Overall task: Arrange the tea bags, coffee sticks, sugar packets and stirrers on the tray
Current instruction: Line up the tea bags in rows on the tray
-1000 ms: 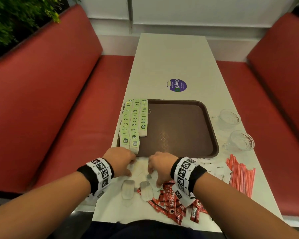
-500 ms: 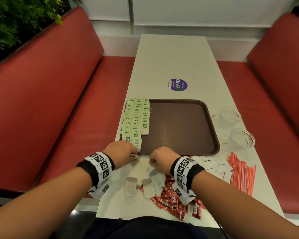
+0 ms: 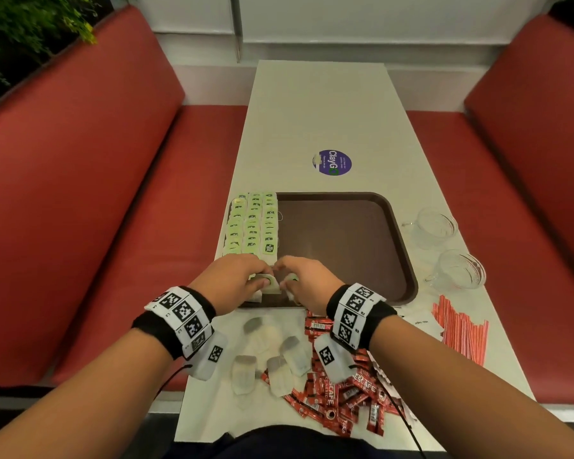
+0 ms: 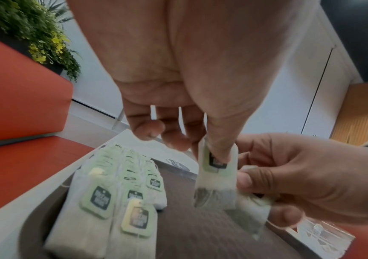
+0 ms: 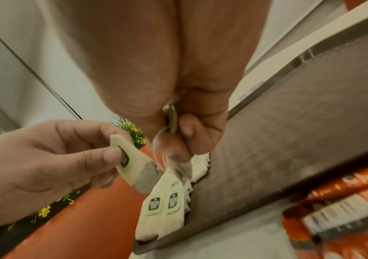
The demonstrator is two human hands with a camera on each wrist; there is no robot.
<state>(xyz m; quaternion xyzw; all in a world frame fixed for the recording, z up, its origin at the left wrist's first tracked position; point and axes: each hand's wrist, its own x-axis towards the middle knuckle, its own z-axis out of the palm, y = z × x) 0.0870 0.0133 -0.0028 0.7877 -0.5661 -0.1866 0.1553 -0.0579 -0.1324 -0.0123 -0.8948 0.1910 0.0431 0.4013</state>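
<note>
Both your hands have moved forward from the white surface [image 3: 315, 111] to above the near left corner of the brown plastic tray [image 3: 342, 246]. Your left hand [image 3: 232, 283] pinches a pale green-tagged tea bag [image 4: 217, 177]; your right hand [image 3: 304, 283] fingers grip another tea bag [image 4: 250, 208]. Three rows of tea bags [image 3: 254, 223] fill the tray's left side.

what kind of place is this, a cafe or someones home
Most likely a cafe or diner booth: red benches flank a long table with a purple sticker, and a serving tray sits on it.
</note>
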